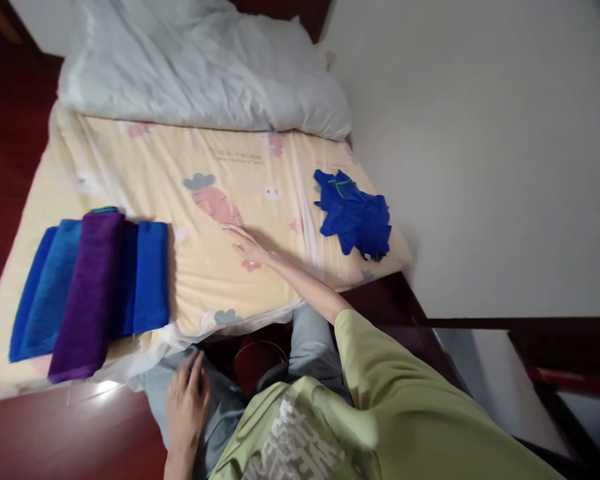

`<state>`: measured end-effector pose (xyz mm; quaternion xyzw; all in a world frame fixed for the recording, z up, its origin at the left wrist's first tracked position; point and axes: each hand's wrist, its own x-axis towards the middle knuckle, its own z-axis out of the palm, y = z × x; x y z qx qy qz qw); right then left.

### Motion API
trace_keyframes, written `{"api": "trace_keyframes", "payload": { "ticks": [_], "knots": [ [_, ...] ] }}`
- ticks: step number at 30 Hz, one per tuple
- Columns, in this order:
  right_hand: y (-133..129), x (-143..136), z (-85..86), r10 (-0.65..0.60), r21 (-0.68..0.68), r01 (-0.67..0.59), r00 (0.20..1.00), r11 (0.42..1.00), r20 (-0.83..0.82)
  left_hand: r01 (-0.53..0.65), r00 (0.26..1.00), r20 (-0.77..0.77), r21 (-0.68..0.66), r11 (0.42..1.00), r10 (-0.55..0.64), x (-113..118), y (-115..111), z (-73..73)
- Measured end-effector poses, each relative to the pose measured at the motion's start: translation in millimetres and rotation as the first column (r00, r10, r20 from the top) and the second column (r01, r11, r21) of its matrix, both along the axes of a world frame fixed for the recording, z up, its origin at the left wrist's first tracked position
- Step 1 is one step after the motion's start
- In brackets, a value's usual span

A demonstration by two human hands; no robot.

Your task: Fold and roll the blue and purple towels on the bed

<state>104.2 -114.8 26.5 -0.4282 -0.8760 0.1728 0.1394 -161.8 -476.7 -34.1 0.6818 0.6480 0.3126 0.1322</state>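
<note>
Yellow-sheeted bed (195, 280), folded cloths (91, 293) left of carrot print (216, 202), crumpled blue cloth (355, 217) right of it, white bedding (205, 70) beyond it

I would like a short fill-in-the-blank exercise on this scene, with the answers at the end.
1. One folded cloth is not blue but ____.
2. The crumpled blue cloth lies toward the person's ____ side.
3. The right hand is beside a printed vegetable, a ____.

Answers: purple; right; carrot.
</note>
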Motion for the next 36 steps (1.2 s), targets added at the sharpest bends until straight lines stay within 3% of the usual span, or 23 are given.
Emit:
{"api": "trace_keyframes", "payload": {
  "ticks": [2,4,7,10,12,17,20,24,30,33,36],
  "knots": [
    [-20.1,57.9,1.8,-0.142,0.043,0.144,0.989,0.989,-0.044,0.035,0.998,0.055,-0.046,0.998,-0.033,6.1,-19.2,-6.6],
    [-38.3,118.0,0.4,-0.353,0.074,0.361,0.930,0.930,-0.101,0.002,0.995,0.102,-0.072,0.997,0.006,6.6,-26.4,-10.5],
    [-58.9,202.0,-2.4,-0.677,0.065,0.683,0.730,0.728,-0.091,-0.092,0.988,0.111,-0.137,0.986,0.107,3.3,-18.4,-9.1],
    [-68.4,258.5,-0.8,-0.823,0.047,0.822,0.567,0.568,0.035,-0.130,0.986,0.074,-0.196,0.972,0.147,3.0,-3.9,-2.8],
    [-66.6,276.9,2.1,-0.838,0.026,0.842,0.533,0.539,0.115,-0.123,0.989,0.053,-0.211,0.970,0.137,4.9,1.5,1.6],
    [-38.8,286.3,6.0,-0.816,-0.019,0.838,0.537,0.546,0.214,-0.147,0.988,0.013,-0.220,0.964,0.154,9.8,-2.1,9.9],
    [-20.6,287.5,7.3,-0.821,-0.043,0.852,0.515,0.522,0.247,-0.172,0.984,-0.001,-0.233,0.957,0.177,11.8,-6.1,13.3],
    [-14.5,288.2,10.5,-0.814,-0.067,0.850,0.521,0.523,0.259,-0.178,0.983,-0.004,-0.240,0.954,0.182,12.7,-4.7,14.8],
    [-47.6,274.1,8.0,-0.781,-0.019,0.791,0.607,0.611,0.146,-0.166,0.985,-0.007,-0.254,0.953,0.170,11.7,3.3,17.1],
    [-75.2,262.2,10.0,-0.714,0.062,0.716,0.698,0.695,-0.048,-0.150,0.988,-0.001,-0.248,0.957,0.155,12.6,2.7,20.4],
    [-103.7,246.4,22.9,-0.574,0.159,0.626,0.771,0.764,-0.275,-0.139,0.989,0.024,-0.228,0.964,0.148,22.4,0.8,26.8]
  ]
}}
